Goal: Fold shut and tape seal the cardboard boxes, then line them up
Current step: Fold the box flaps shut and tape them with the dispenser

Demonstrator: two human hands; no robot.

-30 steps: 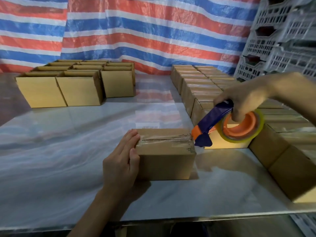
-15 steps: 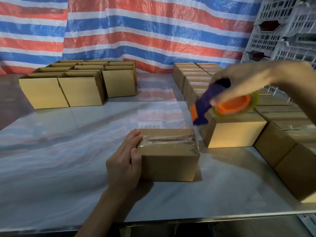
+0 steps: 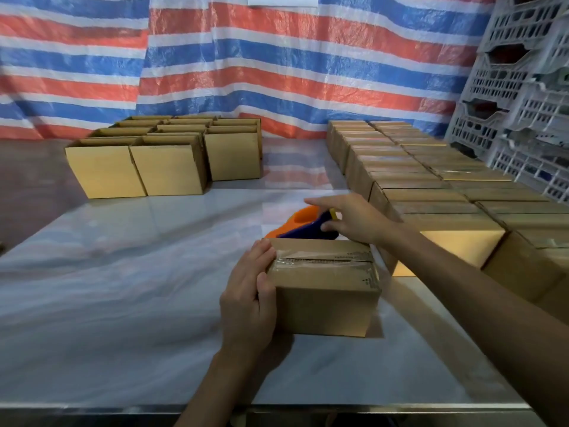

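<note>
task's thing: taped box (image 3: pixel 323 288), lower centre of the frame, flaps folded shut, a strip of clear tape (image 3: pixel 320 261) along the top seam and down over both ends.
left hand: left hand (image 3: pixel 249 291) grips the box's left end, fingers curled over the top edge and thumb on the near face.
right hand: right hand (image 3: pixel 354 217) is just behind the box, over the tape dispenser (image 3: pixel 303 226). the index finger is stretched out and the thumb is against the purple handle. whether it pinches the handle or only touches it, i cannot tell.
dispenser: lies low on the counter (image 3: pixel 123 272), touching or nearly touching the box's far side.
sealed row: sealed boxes (image 3: pixel 431 192) run up the right of the frame, the nearest one just right of the taped box.
open stock: open boxes (image 3: pixel 166 161) at upper left, flaps not yet folded.
step, as i judge it: sealing looks done. the box likely goes into the row next.
risk one: the tape looks wrinkled at the ends, so an unpressed end could lift when the box is slid.
risk two: a one-handed push from the left end may swing the box and seat it crooked against the row.
risk three: the dispenser is close behind, so a careless shove could knock it, or its cutter could catch the fingers.
</note>
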